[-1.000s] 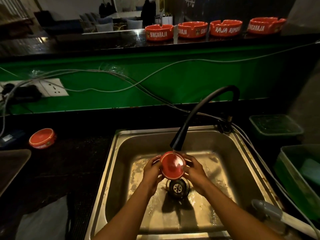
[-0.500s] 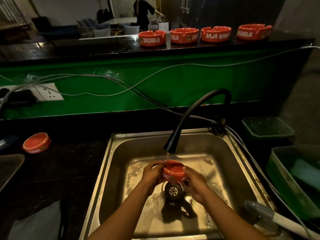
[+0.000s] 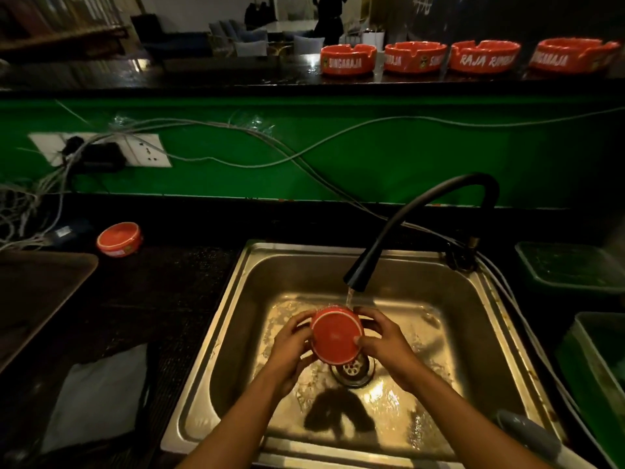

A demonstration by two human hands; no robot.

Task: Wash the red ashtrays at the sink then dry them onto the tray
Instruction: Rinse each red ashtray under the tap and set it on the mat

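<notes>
Both hands [image 3: 294,346] [image 3: 382,343] clasp the red ashtray [image 3: 336,335] between them.

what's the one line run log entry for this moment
phase: rinsing | left hand + right hand: holding ashtray, base toward camera | faucet: running | sink | four ashtrays on ledge

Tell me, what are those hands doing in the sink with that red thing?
A person is rinsing a red ashtray under the running black tap. The left hand and right hand grip it from either side over the sink, its underside facing the camera. Another ashtray sits upside down on the counter to the left, and four more wait on the upper ledge.
</notes>
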